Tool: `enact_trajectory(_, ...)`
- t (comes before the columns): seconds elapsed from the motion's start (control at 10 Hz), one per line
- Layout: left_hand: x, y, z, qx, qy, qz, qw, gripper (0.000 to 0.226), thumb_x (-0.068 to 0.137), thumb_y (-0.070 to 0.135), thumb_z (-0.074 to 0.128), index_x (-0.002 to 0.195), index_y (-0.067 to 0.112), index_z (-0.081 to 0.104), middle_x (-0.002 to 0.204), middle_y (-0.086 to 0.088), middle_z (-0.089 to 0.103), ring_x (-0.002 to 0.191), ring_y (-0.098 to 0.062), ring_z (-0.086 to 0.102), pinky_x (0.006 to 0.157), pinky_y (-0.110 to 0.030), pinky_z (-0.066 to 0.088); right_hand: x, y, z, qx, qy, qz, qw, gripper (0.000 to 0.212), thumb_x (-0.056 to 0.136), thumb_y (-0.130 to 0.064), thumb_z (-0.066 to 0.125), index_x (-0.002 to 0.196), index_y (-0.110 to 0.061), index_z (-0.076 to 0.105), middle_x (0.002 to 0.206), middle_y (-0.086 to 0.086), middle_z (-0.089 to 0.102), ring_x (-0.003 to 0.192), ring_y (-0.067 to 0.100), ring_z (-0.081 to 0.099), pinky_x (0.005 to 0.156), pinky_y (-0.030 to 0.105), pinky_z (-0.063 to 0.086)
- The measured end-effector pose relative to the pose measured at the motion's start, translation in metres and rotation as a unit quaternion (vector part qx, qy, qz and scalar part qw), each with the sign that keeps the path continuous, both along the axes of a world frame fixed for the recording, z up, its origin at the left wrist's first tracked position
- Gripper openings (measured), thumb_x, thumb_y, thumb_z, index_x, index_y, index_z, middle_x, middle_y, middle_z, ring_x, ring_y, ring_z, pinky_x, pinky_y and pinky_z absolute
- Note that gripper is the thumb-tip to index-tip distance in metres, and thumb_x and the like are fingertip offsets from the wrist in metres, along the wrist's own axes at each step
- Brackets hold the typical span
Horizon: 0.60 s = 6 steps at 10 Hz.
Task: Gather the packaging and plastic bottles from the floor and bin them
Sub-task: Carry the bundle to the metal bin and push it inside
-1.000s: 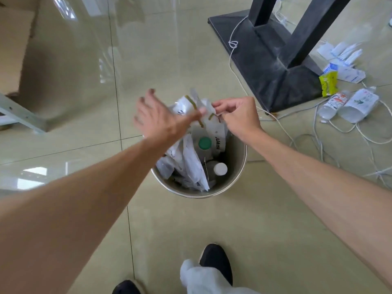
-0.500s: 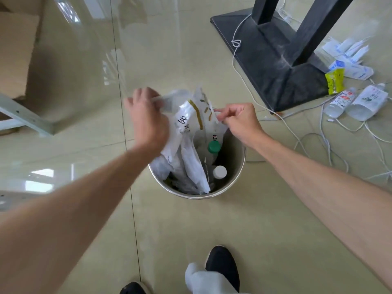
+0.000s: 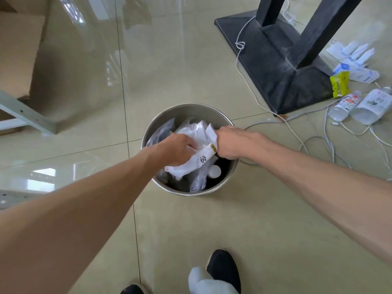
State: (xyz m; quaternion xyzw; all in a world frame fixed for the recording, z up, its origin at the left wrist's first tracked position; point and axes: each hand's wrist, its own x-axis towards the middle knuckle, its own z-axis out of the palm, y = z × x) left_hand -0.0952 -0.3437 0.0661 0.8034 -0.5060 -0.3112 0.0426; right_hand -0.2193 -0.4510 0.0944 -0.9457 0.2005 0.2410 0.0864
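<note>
Two plastic bottles (image 3: 358,106) lie on the tiled floor (image 3: 233,219) beside a black stand base (image 3: 282,66), while both hands, left (image 3: 178,150) and right (image 3: 231,143), fingers clenched on white packaging (image 3: 195,160), press it inside a metal bin (image 3: 186,109).

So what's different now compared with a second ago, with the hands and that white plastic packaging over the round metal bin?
Both hands, left hand and right hand, have dropped from above the round metal bin into its mouth, pressing the white plastic packaging down inside; the green cap is now covered. Unchanged: the two clear plastic bottles and yellow wrapper by the black stand base.
</note>
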Motion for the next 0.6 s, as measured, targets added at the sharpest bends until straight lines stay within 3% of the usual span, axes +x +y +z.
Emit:
enact_trajectory(0.1,-0.001,0.004,-0.017,0.053,0.003,-0.032,0.998,0.038,0.099,0.014,0.041,0.132,0.019,0.06,0.134,-0.006,0.06,0.114,-0.021,0.053,0.092,-0.021,0.034,0.008,0.012,-0.006,-0.037,0.105,0.033,0.993,0.032,0.095,-0.014,0.049,0.125,-0.008,0.058,0.131,0.012,0.061,0.12,0.032,0.057,0.086,0.032,0.042)
enact_trajectory(0.2,-0.006,0.004,-0.034,0.1,0.007,-0.02,0.995,0.036,0.102,0.013,0.038,0.131,0.004,0.056,0.137,-0.016,0.054,0.123,-0.028,0.051,0.098,-0.03,0.036,0.027,0.012,-0.024,-0.027,0.16,0.036,0.986,0.036,0.095,-0.009,0.051,0.13,-0.01,0.055,0.138,0.008,0.056,0.123,0.028,0.057,0.08,0.032,0.041)
enact_trajectory(0.3,-0.007,0.007,-0.049,0.136,-0.058,-0.131,0.98,0.035,0.099,0.012,0.042,0.127,0.002,0.06,0.133,-0.014,0.058,0.125,-0.029,0.052,0.103,-0.035,0.037,0.039,0.009,-0.031,-0.026,0.185,0.04,0.982,0.035,0.095,-0.012,0.051,0.13,-0.013,0.054,0.137,0.005,0.057,0.121,0.027,0.058,0.082,0.035,0.045)
enact_trajectory(0.4,-0.001,0.004,-0.043,0.166,-0.021,-0.076,0.983,0.035,0.098,0.022,0.04,0.121,0.01,0.064,0.129,-0.01,0.061,0.123,-0.028,0.054,0.106,-0.039,0.04,0.043,0.006,-0.032,-0.006,0.16,0.008,0.987,0.033,0.093,-0.012,0.051,0.125,-0.013,0.056,0.133,0.006,0.059,0.118,0.027,0.059,0.077,0.035,0.041)
enact_trajectory(0.5,0.003,-0.004,-0.025,0.115,-0.002,-0.076,0.99,0.039,0.101,0.029,0.032,0.128,0.02,0.059,0.135,-0.003,0.057,0.129,-0.024,0.046,0.11,-0.037,0.031,0.044,0.0,-0.02,0.022,0.143,-0.019,0.989,0.016,0.089,-0.012,0.052,0.102,-0.012,0.061,0.124,0.013,0.064,0.102,0.034,0.062,0.084,0.038,0.05)
enact_trajectory(0.6,0.007,-0.002,0.018,0.043,0.076,0.013,0.996,0.041,0.106,0.021,0.027,0.141,0.016,0.047,0.127,-0.005,0.057,0.114,-0.021,0.05,0.102,-0.03,0.033,0.027,-0.021,0.02,0.027,0.065,-0.055,0.996,0.012,0.086,-0.007,0.048,0.076,-0.009,0.053,0.101,0.019,0.067,0.079,0.034,0.058,0.08,0.041,0.054)
